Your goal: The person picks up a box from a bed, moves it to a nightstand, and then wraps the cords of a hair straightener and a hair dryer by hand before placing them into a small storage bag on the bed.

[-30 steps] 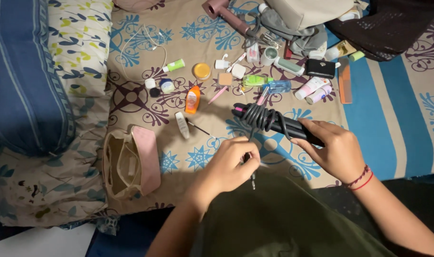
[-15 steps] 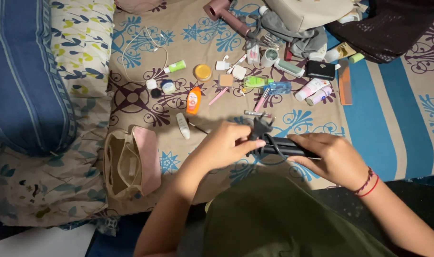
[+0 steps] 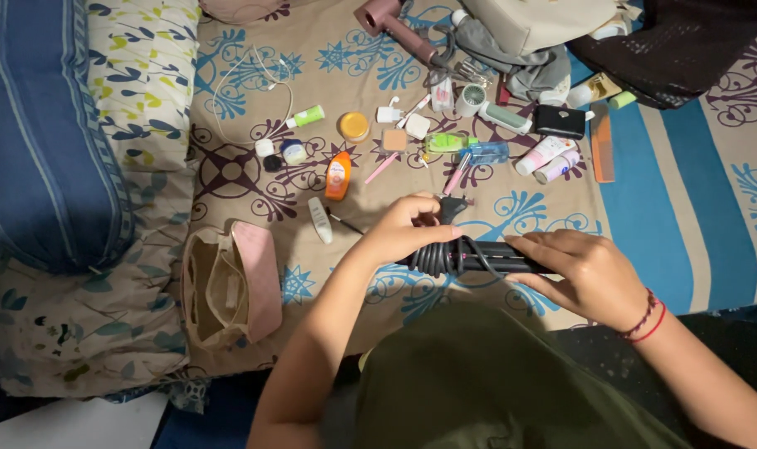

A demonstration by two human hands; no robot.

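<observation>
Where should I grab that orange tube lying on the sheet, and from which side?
Take the orange tube across its flat middle, coming straight down from above. It lies flat and lengthwise up the sheet, with bare cloth on both long sides, though the white tube lies close below. Both the left hand and right hand hold the cord-wrapped black tool.

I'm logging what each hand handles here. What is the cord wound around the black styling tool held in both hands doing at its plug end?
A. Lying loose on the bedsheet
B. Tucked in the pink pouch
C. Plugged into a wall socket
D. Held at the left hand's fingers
D: the plug sticks up at the left hand, above the cord-wrapped black styling tool that the right hand grips.
</observation>
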